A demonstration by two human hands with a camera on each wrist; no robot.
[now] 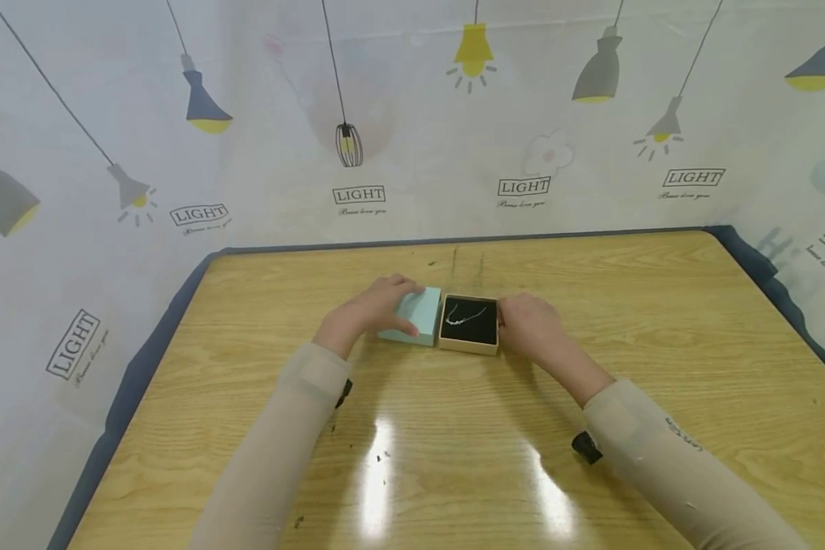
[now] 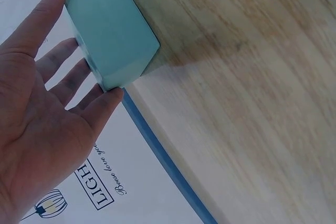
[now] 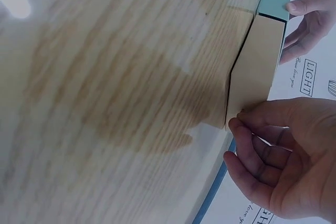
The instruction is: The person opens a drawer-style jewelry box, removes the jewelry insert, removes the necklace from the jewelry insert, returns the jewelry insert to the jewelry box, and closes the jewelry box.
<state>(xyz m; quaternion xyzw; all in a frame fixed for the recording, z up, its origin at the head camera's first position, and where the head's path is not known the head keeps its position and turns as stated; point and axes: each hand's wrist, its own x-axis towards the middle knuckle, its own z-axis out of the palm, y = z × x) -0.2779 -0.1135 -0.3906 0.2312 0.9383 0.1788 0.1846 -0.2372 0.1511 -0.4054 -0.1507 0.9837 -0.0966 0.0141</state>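
Observation:
In the head view, a small tan open box (image 1: 469,346) with a black lining stands on the table, and a thin silver necklace (image 1: 456,320) lies on the lining. Just left of it sits a pale teal box lid (image 1: 422,309). My left hand (image 1: 378,304) grips the lid, thumb on the near side and fingers on the far side, as the teal surface (image 2: 110,30) in the left wrist view also shows. At the tan box's right side, my right hand (image 1: 531,325) has curled fingers, and its thumb and index finger hold the box wall (image 3: 257,61) near a corner.
The wood-grain table (image 1: 454,458) runs to a dark blue edge strip (image 1: 467,241) at the back. Behind it hangs a white cloth (image 1: 426,153) printed with lamps. Black straps (image 1: 587,448) show beneath both sleeves.

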